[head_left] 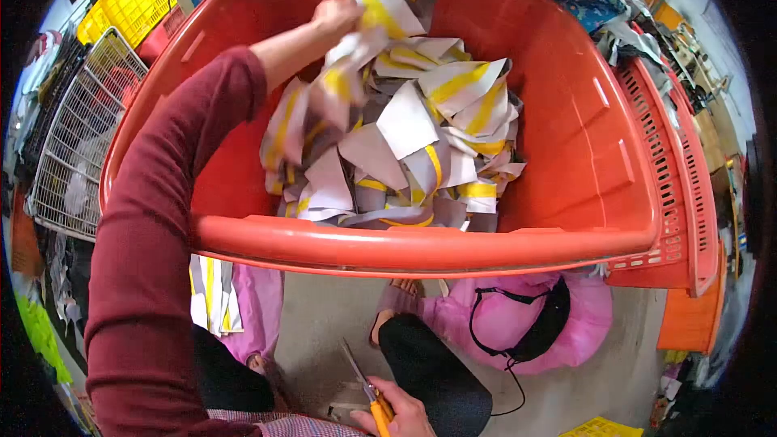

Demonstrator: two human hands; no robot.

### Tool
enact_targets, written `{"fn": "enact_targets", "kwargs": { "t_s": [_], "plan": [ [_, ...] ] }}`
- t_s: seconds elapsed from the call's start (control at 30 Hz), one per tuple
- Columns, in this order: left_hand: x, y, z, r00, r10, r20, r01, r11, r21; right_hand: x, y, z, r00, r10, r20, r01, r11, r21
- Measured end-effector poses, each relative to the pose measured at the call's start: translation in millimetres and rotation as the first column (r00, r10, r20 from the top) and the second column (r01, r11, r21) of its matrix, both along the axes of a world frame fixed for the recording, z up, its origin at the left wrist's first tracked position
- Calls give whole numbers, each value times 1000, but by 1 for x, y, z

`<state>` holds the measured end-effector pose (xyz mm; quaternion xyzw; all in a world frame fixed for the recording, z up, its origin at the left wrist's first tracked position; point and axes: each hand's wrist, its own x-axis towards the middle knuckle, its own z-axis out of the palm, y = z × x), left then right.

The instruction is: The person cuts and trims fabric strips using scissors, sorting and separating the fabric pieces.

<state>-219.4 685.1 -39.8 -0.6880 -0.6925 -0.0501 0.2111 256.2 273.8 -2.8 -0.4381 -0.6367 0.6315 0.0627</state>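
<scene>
My left hand (336, 18), slightly blurred, is raised over the far left part of a big red plastic tub (566, 113). Its fingers are closed at the edge of a grey-white fabric strip (392, 6) with a yellow stripe, which stands up toward the tub's far rim. Below it lies a loose heap of similar striped pieces (473, 97), some turned to their plain pale side. Down near my lap, my right hand (405, 413) is wrapped round orange-handled scissors (379, 413), the narrow blades pointing up and away from me.
Under the tub's near rim are pink bags (518, 324), one with a black strap, and more striped strips (214, 295). A white wire rack (77, 146) and yellow crate (133, 0) stand left. Red slotted baskets (672, 170) flank the right side. My legs and feet are below.
</scene>
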Motion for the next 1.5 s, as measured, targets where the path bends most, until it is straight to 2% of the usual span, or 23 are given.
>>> {"fn": "enact_targets", "kwargs": {
  "t_s": [0.1, 0.13, 0.17, 0.23, 0.3, 0.33, 0.37, 0.4, 0.43, 0.47, 0.5, 0.53, 0.6, 0.63, 0.67, 0.7, 0.77, 0.87, 0.97, 1.07, 1.1, 1.23, 1.5],
  "plan": [
    [129, 19, 126, 942, -142, 303, 133, 990, 51, -1, 1, 1, 999, 30, -16, -30, 1000, 4],
    [165, 35, 151, 391, -429, 814, 323, 892, 315, -1, 1, 1, 998, 20, -68, -17, 999, 43],
    [190, 52, 168, -411, -489, 769, 249, 752, 611, -1, 1, 1, 993, 9, -120, 0, 997, 79],
    [216, 64, 191, -271, -722, 637, 454, 488, 746, 1, 2, 5, 998, 0, -70, 0, 1000, -2],
    [228, 73, 180, -329, -560, 761, 572, 523, 632, 6, 3, 2, 1000, -1, -22, -1, 996, -84],
    [212, 113, 158, -146, -725, 673, 749, 364, 554, 9, 0, -3, 997, -25, -69, 19, 995, -94],
    [205, 112, 120, 350, -817, 458, 753, 537, 381, 12, -2, -6, 992, -53, -118, 41, 994, -105],
    [187, 109, 93, 727, -682, 83, 642, 717, 271, 14, -2, -8, 991, -60, -122, 46, 993, -112],
    [193, 62, 81, 631, -253, -733, 489, 864, 122, 16, -2, -9, 990, -46, -134, 35, 996, -86],
    [151, 102, 12, 778, -628, 6, 621, 772, 136, 18, -2, -10, 989, -30, -143, 22, 998, -60],
    [155, 57, 5, 897, -381, 225, 421, 891, -171, 19, 0, -9, 989, -30, -144, 21, 998, -65],
    [134, 63, -39, 930, -366, 30, 360, 892, -274, 19, 2, -7, 992, -25, -123, 17, 998, -67],
    [125, 31, -98, 877, 112, 467, 126, 886, -447, 20, 4, -7, 994, -22, -106, 15, 997, -69],
    [125, 24, -121, 967, 56, 249, 93, 831, -549, 22, 3, -9, 993, -43, -109, 36, 997, -64],
    [123, 10, -133, 936, 48, 350, 176, 795, -581, 23, 3, -11, 992, -64, -113, 58, 997, -58],
    [124, 5, -150, 727, 251, 639, 206, 808, -552, 25, 3, -15, 991, -68, -118, 62, 996, -61],
    [120, 14, -168, 286, 392, 874, 264, 845, -465, 28, 3, -21, 991, -43, -129, 39, 999, -29],
    [82, 76, -263, 267, 521, 811, 124, 816, -565, 25, 6, -12, 991, -39, -127, 42, 999, 27],
    [134, 35, -183, 431, 361, 827, 171, 867, -468, 29, -13, -32, 972, -206, -109, 170, 947, -272],
    [141, 12, -155, 362, 307, 880, 139, 916, -377, 29, -19, -36, 951, -290, -110, 212, 865, -454],
    [140, 6, -150, 326, 277, 904, 114, 937, -329, 29, -20, -36, 951, -286, -114, 207, 868, -451],
    [141, 0, -135, 564, 197, 802, 292, 861, -416, 26, -17, -33, 969, -208, -133, 163, 945, -285],
    [131, 31, -152, 459, 155, 875, 427, 825, -370, 24, -6, -45, 974, -190, -126, 174, 977, -125]
  ]
}}
